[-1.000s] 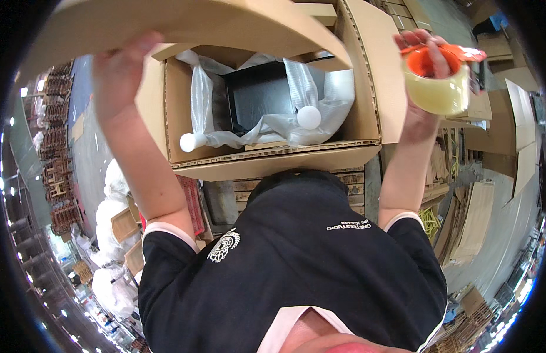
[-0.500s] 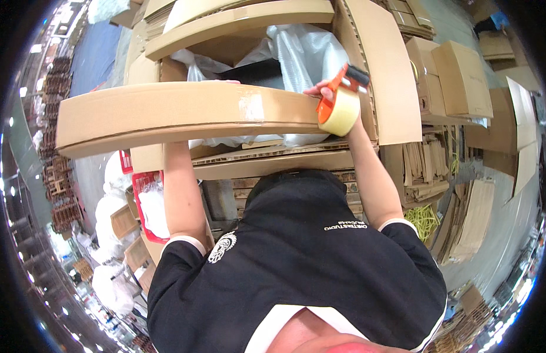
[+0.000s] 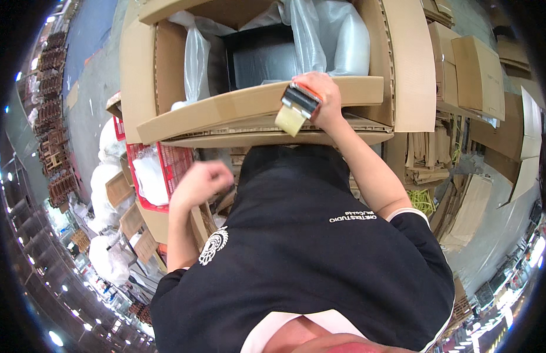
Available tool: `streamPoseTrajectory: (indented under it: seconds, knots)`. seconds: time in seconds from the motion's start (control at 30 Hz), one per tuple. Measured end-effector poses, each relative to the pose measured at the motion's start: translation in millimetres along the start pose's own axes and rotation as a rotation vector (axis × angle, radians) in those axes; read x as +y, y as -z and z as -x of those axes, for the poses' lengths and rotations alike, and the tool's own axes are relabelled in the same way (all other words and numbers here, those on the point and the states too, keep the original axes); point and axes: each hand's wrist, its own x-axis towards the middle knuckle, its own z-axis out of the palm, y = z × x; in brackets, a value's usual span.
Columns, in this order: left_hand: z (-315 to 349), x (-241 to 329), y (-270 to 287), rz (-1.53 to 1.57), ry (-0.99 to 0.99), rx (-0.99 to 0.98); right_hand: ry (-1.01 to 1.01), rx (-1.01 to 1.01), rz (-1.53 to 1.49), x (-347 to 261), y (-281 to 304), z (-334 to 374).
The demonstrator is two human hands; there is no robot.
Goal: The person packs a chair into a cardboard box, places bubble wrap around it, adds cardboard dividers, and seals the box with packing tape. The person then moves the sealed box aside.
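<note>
My right hand (image 3: 321,97) grips a tape dispenser (image 3: 302,101) with an orange frame, a dark part and a roll of yellowish tape (image 3: 290,120). It is over a long, narrow cardboard box (image 3: 226,110) that lies along the near side of a big open carton (image 3: 415,70). Inside the carton, a black flat-faced object (image 3: 262,57) sits among clear plastic wrap (image 3: 308,35). Nearer my body and apart from the carton is my left hand (image 3: 203,181), blurred, its fingers seemingly curled.
Left of me stands a red plastic basket (image 3: 176,167) with white material inside. To the right are cardboard boxes (image 3: 477,76), a stack of flattened cardboard (image 3: 426,159) and a bundle of yellow strapping (image 3: 421,201). Part of another cardboard strip (image 3: 161,10) crosses the carton's far side.
The long box has gone from being held up in front of the carton to lying at its near side. My left hand has let go and drawn back; the right keeps the dispenser.
</note>
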Motion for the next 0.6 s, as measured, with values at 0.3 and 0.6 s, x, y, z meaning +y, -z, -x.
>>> streamPoseTrajectory:
  seconds: [0.3,0.6]
  knots:
    - [-79.8,3.7,112.4,-0.616,-0.170,0.252,-0.605,0.098,-0.460,21.7,2.5,8.9]
    - [-122.9,-42.6,133.2,-0.515,-0.355,0.048,-0.589,0.415,-0.513,19.6,-10.8,8.8]
